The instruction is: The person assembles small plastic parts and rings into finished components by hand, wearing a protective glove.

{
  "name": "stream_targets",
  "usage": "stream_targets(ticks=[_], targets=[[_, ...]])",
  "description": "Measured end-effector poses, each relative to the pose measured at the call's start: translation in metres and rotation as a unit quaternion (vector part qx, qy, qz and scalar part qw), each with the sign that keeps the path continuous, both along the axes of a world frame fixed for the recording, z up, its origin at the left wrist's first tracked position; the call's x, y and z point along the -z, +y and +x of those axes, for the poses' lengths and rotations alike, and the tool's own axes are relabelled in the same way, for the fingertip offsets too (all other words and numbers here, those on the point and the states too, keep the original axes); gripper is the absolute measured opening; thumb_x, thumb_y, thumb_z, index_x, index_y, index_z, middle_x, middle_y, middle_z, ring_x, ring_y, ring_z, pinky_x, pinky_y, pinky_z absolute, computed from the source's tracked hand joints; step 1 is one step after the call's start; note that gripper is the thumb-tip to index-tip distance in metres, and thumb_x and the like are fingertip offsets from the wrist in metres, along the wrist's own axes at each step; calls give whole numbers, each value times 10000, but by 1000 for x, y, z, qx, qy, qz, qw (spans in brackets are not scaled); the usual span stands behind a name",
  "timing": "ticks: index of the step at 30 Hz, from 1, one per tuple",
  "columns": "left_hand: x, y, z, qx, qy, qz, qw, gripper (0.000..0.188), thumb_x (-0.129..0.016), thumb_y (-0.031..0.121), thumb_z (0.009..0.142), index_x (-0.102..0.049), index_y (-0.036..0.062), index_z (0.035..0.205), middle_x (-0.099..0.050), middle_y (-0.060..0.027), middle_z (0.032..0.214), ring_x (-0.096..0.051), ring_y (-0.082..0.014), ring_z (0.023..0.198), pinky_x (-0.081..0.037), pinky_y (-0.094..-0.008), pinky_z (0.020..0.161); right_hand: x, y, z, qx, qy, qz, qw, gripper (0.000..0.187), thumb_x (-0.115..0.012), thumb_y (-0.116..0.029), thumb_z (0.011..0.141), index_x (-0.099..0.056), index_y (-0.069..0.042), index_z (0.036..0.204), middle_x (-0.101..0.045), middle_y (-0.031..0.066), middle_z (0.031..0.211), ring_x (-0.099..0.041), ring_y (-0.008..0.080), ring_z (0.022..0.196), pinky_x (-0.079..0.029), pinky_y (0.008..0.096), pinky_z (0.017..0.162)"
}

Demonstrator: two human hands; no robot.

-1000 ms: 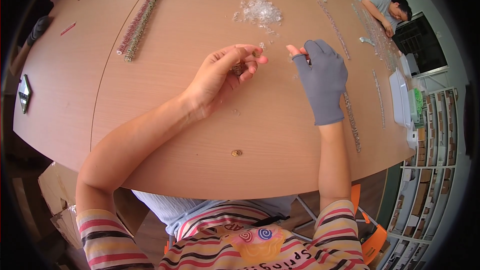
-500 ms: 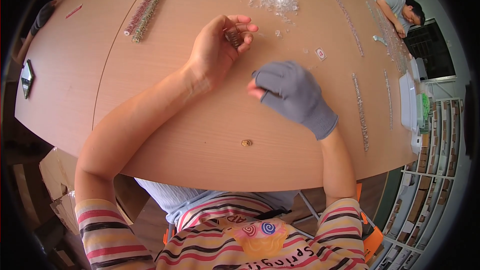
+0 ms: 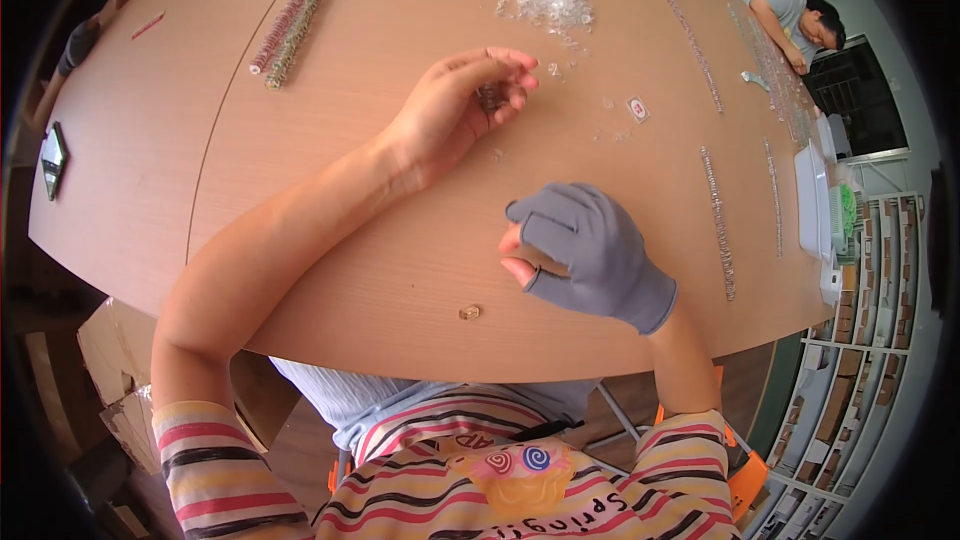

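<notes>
My bare left hand is raised over the middle of the table with its fingers curled. In it sits a short stack of small clear rings, partly hidden by the fingers. My right hand, in a grey glove with bare thumb and index tips, hovers nearer to me. A gap shows between its thumb and index finger, with nothing visible there. A small gold-tinted clear ring lies on the table near its front edge. Beyond my left hand is a heap of small clear plastic pieces.
Long strung rows of rings lie at the far left, and thinner rows on the right. A phone rests by the left edge. White bins stand at the right rim. A co-worker sits at the far right.
My right hand has come down toward me, its thumb and index parting. My left hand has shifted slightly right. The small piece near the front edge now lies farther left and nearer me.
</notes>
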State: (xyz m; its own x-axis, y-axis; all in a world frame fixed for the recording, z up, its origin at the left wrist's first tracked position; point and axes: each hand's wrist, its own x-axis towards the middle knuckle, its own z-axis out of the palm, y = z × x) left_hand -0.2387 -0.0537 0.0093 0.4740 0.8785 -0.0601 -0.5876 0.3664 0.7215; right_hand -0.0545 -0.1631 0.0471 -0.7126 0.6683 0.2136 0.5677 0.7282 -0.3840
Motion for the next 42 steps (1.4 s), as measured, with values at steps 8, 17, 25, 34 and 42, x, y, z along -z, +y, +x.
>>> stream_targets(ticks=[8, 17, 25, 34, 42], targets=[[2, 13, -2, 30, -9, 36, 999, 189, -521, 116, 1011, -625, -15, 1099, -658, -57, 952, -588, -89, 778, -488, -224, 707, 6, -25, -19, -49, 25, -15, 998, 271, -804, -285, 768, -706, -131, 968, -651, 45, 938, -625, 217, 861, -484, 354, 733], [-4, -12, 1, 204, -10, 3, 979, 312, -569, 259, 1026, -650, -15, 1153, -697, -75, 1035, -542, -76, 777, -476, -222, 725, -30, 32, 8, 98, 129, 164, 973, 198, -819, -123, 748, -702, -111, 906, -641, 45, 894, -622, 224, 792, -483, 351, 694], [-7, -15, -1, 262, -51, 47, 963, 330, -655, 263, 978, -686, 18, 1197, -718, -79, 1081, -460, -53, 741, -427, -184, 680, -24, 34, 7, 157, 157, 193, 956, 162, -772, -146, 813, -712, -100, 957, -630, 57, 934, -613, 233, 839, -479, 370, 735], [6, -9, 0, 231, -90, 1, 969, 237, -688, 117, 947, -692, -4, 1151, -709, -75, 1020, -552, -52, 786, -485, -178, 721, -24, 34, 12, 153, 58, 319, 933, 157, -733, -120, 808, -675, -114, 954, -622, 31, 962, -589, 201, 786, -457, 354, 656], [-6, -17, 1, 240, -102, 24, 965, 205, -659, 100, 962, -684, -27, 1121, -711, -116, 1039, -642, -110, 908, -520, -196, 802, -25, 30, 7, 137, -86, 410, 897, 154, -685, -194, 806, -579, -90, 850, -600, 19, 959, -544, 175, 751, -421, 321, 600]])
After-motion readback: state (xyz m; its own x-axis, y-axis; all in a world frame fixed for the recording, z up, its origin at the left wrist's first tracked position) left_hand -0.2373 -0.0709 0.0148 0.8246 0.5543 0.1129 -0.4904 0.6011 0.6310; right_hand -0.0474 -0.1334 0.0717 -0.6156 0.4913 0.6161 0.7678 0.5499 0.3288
